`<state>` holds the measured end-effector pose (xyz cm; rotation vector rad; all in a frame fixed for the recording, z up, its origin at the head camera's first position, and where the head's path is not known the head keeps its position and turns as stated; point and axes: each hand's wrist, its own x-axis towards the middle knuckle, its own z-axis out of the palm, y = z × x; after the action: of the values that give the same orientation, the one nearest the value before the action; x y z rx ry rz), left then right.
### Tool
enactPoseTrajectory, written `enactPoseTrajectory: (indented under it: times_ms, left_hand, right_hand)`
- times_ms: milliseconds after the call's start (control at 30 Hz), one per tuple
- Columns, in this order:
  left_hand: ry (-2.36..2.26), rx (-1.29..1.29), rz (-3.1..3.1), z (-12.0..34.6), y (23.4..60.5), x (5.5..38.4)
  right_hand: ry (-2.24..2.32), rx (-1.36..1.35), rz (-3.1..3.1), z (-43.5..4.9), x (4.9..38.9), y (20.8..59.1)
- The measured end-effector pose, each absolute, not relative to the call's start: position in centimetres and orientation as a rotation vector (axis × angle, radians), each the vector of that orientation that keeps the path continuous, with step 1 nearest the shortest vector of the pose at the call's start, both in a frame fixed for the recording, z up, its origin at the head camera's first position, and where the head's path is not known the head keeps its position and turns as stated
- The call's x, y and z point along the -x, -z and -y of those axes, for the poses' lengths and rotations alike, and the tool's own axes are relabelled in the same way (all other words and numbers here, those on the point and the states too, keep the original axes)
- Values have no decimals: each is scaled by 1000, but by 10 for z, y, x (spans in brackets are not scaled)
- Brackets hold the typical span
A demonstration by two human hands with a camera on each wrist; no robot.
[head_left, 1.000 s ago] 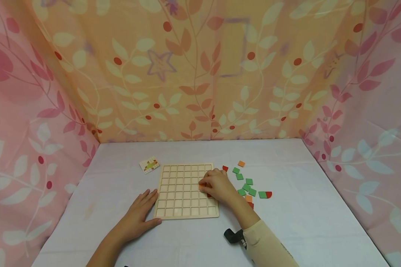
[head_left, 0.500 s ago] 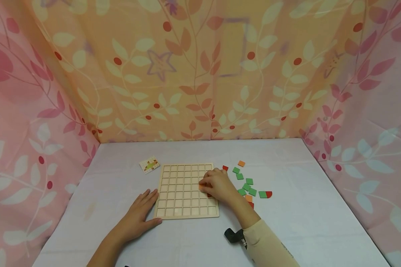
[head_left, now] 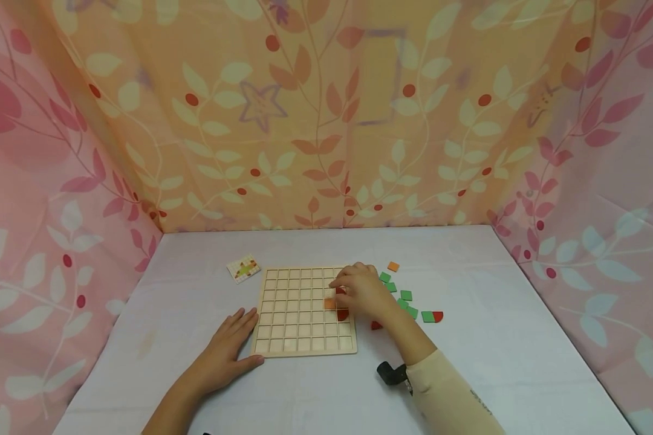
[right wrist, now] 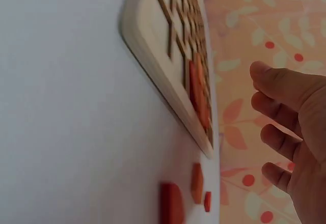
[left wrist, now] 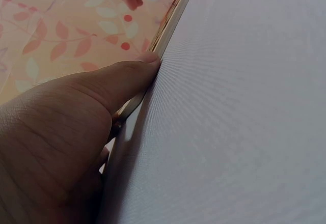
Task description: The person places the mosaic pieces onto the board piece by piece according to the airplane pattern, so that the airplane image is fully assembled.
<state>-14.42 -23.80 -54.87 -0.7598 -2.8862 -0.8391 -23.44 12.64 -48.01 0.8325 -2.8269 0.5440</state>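
A wooden grid board [head_left: 303,355] lies on the white table. In its right-hand cells sit an orange square tile [head_left: 329,304], a red rounded piece [head_left: 342,315] below it and another red piece [head_left: 340,291] partly behind the fingers. My right hand [head_left: 366,291] hovers over the board's right side; in the right wrist view its loosely bent fingers [right wrist: 277,140] hold nothing. My left hand [head_left: 225,344] lies flat at the board's left edge, fingers stretched out. In the left wrist view its thumb [left wrist: 127,79] rests against the board's edge [left wrist: 170,30].
Right of the board lie several green square tiles [head_left: 406,295], an orange tile [head_left: 393,266] and a red rounded piece [head_left: 438,316]. Another red piece [head_left: 376,325] shows beside my right wrist. A small pattern card [head_left: 243,269] lies at the back left. Patterned curtains [head_left: 326,121] enclose the table.
My right hand has let go of the orange tile, leaving it in the board, and lifted slightly back and to the right. The left hand has not moved.
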Motion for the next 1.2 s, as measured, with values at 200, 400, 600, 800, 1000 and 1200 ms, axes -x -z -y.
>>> enactPoseTrajectory:
  times_ms: [200, 400, 600, 800, 1000, 1200]
  left_hand:
    - [838, 753, 2901, 238, 549, 145]
    - [827, 749, 2903, 237, 549, 145]
    - [826, 730, 2928, 238, 547, 145]
    - [840, 722, 2946, 237, 547, 146]
    - [844, 718, 2960, 238, 547, 145]
    - [842, 710, 2955, 237, 548, 145]
  right_hand:
    - [-558, -803, 2832, -151, 239, 461]
    - [-539, -689, 2856, -183, 250, 459]
    - [-612, -588, 2875, -212, 262, 466]
    - [-747, -490, 2876, -232, 273, 474]
    - [-843, -342, 2913, -246, 283, 487]
    - [-943, -241, 2969, -255, 290, 497]
